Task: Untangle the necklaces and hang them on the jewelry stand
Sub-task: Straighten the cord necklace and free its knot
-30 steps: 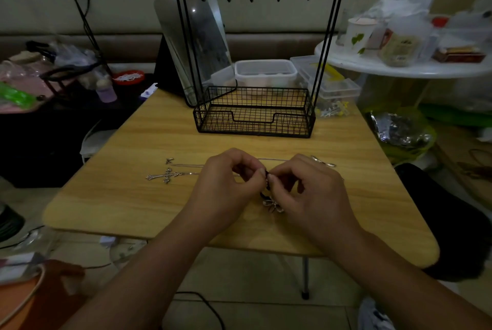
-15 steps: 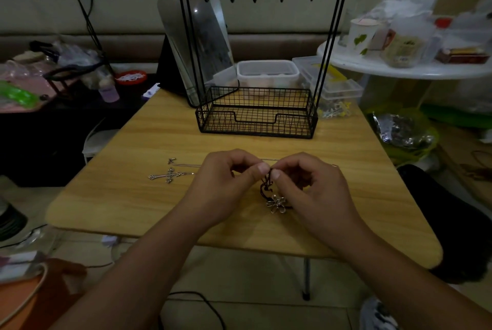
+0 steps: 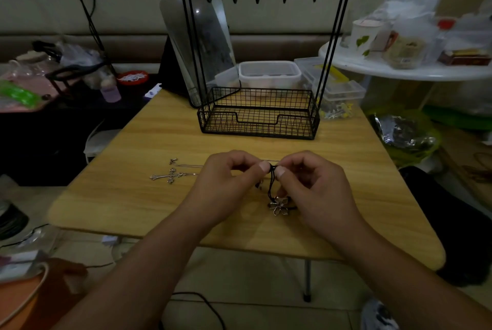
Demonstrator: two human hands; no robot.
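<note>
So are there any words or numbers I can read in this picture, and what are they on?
None can be read.
The white cup shows only green leaf shapes, no letters.
The red lid has a white pattern, too blurred to tell if it is writing.
The flat box on the white round table is too blurred to read.

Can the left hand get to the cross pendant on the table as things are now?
Probably yes: the cross pendant lies uncovered on the table beside the left hand, but that hand is pinching the black cord.
</note>
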